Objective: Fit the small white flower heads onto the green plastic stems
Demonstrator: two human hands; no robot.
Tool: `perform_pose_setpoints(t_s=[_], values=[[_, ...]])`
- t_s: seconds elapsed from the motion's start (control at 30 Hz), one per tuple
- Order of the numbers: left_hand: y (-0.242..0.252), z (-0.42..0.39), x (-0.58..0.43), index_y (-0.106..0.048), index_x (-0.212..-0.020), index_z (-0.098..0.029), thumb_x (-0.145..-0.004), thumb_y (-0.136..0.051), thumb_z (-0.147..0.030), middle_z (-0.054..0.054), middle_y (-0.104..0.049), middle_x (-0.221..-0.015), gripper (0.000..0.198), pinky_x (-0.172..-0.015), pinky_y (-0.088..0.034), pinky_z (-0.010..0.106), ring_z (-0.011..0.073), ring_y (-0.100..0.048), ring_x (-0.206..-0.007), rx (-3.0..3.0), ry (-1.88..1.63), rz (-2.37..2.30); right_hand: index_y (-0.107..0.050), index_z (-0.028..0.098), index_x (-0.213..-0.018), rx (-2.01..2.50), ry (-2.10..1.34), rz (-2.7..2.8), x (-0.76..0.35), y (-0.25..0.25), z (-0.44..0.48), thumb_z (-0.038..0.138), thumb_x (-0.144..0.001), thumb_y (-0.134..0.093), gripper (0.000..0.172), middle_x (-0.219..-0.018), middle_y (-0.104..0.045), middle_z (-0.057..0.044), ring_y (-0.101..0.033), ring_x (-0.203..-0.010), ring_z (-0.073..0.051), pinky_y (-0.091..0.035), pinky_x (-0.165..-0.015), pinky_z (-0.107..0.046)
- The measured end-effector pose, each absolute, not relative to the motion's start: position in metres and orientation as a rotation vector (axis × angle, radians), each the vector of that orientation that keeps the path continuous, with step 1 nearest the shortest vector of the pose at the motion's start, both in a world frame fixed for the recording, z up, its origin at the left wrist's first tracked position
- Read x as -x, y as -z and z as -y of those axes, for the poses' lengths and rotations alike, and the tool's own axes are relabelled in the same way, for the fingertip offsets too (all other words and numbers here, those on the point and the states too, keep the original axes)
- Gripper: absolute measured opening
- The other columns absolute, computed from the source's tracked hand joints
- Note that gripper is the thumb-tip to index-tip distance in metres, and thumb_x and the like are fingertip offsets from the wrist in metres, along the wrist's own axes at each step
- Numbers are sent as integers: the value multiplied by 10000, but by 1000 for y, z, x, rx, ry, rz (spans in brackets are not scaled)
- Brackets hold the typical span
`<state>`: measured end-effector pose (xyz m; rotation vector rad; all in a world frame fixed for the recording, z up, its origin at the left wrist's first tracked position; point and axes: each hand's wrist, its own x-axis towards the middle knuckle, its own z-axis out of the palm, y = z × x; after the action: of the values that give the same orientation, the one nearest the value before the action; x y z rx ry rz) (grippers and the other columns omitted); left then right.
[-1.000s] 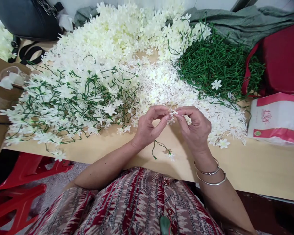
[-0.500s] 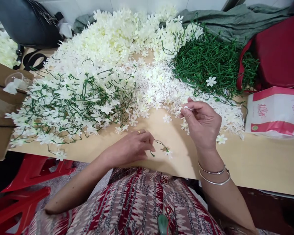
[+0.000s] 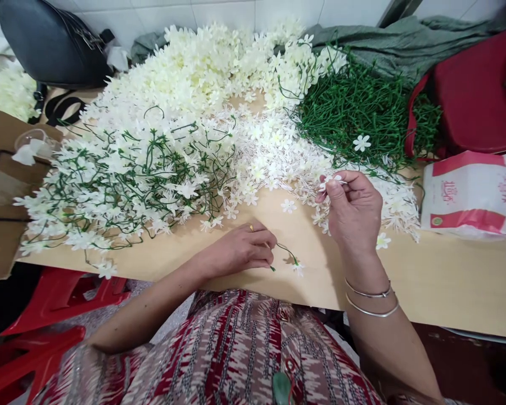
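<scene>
My left hand (image 3: 247,247) is closed on a thin green stem (image 3: 287,250) low over the table's front edge. One end of the stem carries a white flower (image 3: 297,269); a bare green tip shows under the fingers. To the right, my right hand (image 3: 354,208) pinches a small white blossom (image 3: 331,181) between thumb and forefinger. Behind that hand lies a spread of loose white blossoms (image 3: 274,149). Flowers joined to green stems form a heap (image 3: 152,174) at the left. A pile of green stems (image 3: 354,109) is at the back right.
Cream petals (image 3: 194,67) are heaped at the back. A black bag (image 3: 53,45) and cardboard box (image 3: 4,185) stand left. On the right are a red bag (image 3: 476,95) and a white-and-red package (image 3: 468,194). Red stools (image 3: 67,298) are below the table at left.
My left hand has moved slightly right with the stem. My right hand has turned a little and shifted right, and its blossom now shows more clearly.
</scene>
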<state>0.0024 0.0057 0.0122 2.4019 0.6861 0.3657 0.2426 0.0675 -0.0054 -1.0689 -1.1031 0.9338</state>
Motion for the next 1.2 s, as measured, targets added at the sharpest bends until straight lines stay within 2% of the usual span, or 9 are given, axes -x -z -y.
perform_pose_setpoints(t_s=[0.13, 0.27, 0.5, 0.67, 0.77, 0.87, 0.93, 1.03, 1.2], values=[[-11, -9, -7, -741, -993, -201, -1037, -594, -352, 77, -715, -1169, 215, -1007, -449, 320, 201, -606, -1107, -2466, -323, -636, -693, 279, -814, 1035, -1020, 983, -240, 7, -69, 338, -795, -859, 177, -676, -671, 33, -616, -564, -145, -461, -552, -304], [-6, -11, -11, -715, -959, -204, -1066, -545, -321, 46, -734, -1137, 232, -1006, -437, 311, 186, -609, -1120, -2563, -363, -585, -688, 250, -818, 1039, -1052, 986, -240, 3, -67, 334, -806, -848, 181, -697, -690, 41, -607, -532, -117, -463, -552, -281], [11, -10, -24, -657, -1018, -168, -1068, -550, -282, 58, -750, -1102, 164, -966, -446, 333, 187, -652, -1060, -2723, -492, -531, -688, 310, -844, 1081, -975, 1011, -243, 8, -70, 423, -838, -827, 179, -709, -687, 13, -610, -552, -172, -454, -538, -347], [6, -15, -32, -613, -991, -207, -1075, -534, -359, 37, -761, -976, 191, -974, -499, 372, 164, -705, -943, -2113, -921, -742, -659, 326, -828, 1081, -992, 1015, -246, 16, -77, 558, -767, -852, 308, -664, -640, 20, -642, -602, -201, -516, -578, -375], [-1, -27, -37, -611, -991, -196, -1042, -597, -398, 25, -731, -843, 209, -822, -545, 297, 131, -699, -796, -1523, -1143, -895, -649, 313, -810, 1079, -1151, 1048, -247, 15, -74, 583, -724, -872, 361, -637, -629, 36, -590, -531, -166, -515, -552, -355], [-2, -38, -42, -639, -1069, -191, -961, -721, -435, 23, -767, -872, 279, -844, -558, 267, 127, -731, -837, -1160, -1162, -897, -670, 285, -815, 1094, -1310, 1079, -244, 10, -68, 526, -748, -872, 321, -602, -632, 52, -528, -468, -121, -457, -484, -295], [0, -42, -43, -662, -1116, -194, -901, -791, -435, 35, -798, -945, 348, -890, -566, 284, 143, -756, -895, -1043, -1140, -879, -689, 264, -816, 1100, -1411, 1104, -242, 7, -65, 490, -762, -867, 293, -617, -665, 45, -545, -479, -110, -431, -467, -261], [4, -42, -43, -691, -1102, -194, -884, -809, -418, 48, -815, -1002, 333, -902, -578, 305, 158, -771, -916, -963, -1132, -870, -720, 254, -828, 1062, -1545, 1123, -240, 4, -64, 466, -735, -886, 285, -661, -710, 30, -627, -561, -123, -502, -540, -263], [7, -39, -40, -715, -1011, -181, -908, -781, -431, 18, -779, -874, 278, -733, -564, 245, 88, -690, -691, -985, -1149, -849, -738, 256, -880, 1063, -1574, 1208, -243, 3, -64, 469, -772, -854, 266, -685, -721, 16, -665, -603, -147, -561, -595, -305]])
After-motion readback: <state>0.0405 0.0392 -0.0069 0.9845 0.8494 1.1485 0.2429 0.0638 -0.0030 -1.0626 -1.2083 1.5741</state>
